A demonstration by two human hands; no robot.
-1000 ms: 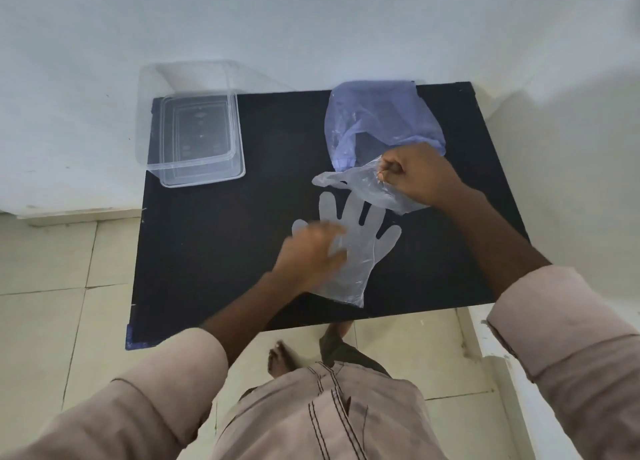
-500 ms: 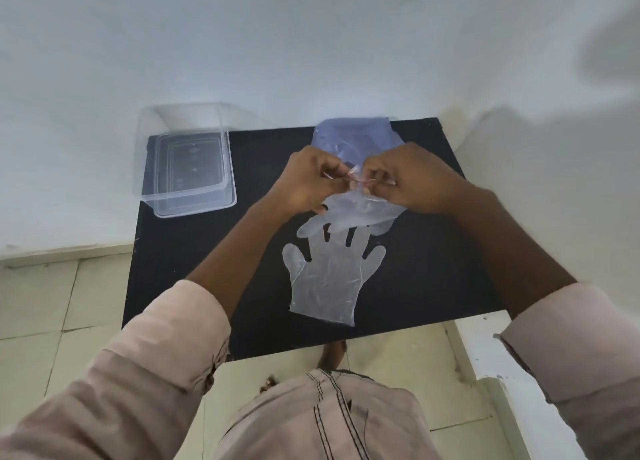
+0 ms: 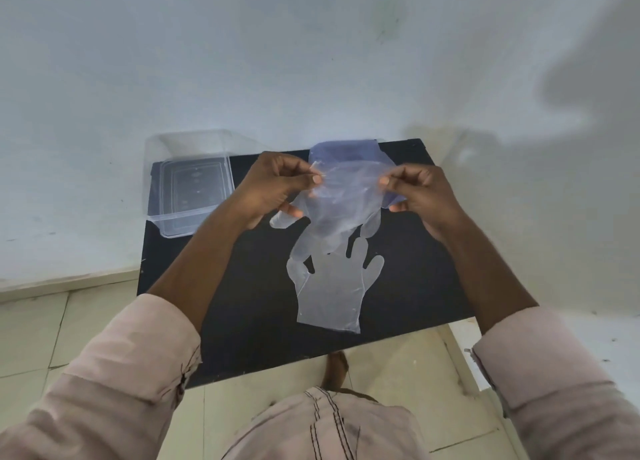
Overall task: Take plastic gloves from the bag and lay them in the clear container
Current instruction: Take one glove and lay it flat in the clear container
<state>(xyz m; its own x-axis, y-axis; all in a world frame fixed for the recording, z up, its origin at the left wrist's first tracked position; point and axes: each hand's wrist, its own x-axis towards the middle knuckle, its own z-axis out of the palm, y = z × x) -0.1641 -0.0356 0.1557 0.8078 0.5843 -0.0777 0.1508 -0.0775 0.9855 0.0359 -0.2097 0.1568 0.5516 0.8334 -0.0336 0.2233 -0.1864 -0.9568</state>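
Observation:
My left hand (image 3: 273, 185) and my right hand (image 3: 419, 192) pinch the two sides of a clear plastic glove's (image 3: 341, 213) cuff and hold it stretched above the black table (image 3: 242, 314). Its fingers hang down and point toward me. A second clear glove (image 3: 332, 286) lies flat on the table below, fingers pointing away from me. The bluish plastic bag (image 3: 346, 151) lies at the table's far edge, partly hidden behind the held glove. The clear container (image 3: 188, 185) stands at the table's far left corner against the wall; nothing shows inside it.
A white wall runs along the table's far side and right side. Beige tiled floor lies left of the table and in front of it, where a bare foot (image 3: 337, 366) shows. The table's near edge is close to my body.
My left hand left the flat glove and joined my right hand on the second glove. Both hands then spread apart, stretching its cuff wide. The view tilted upward.

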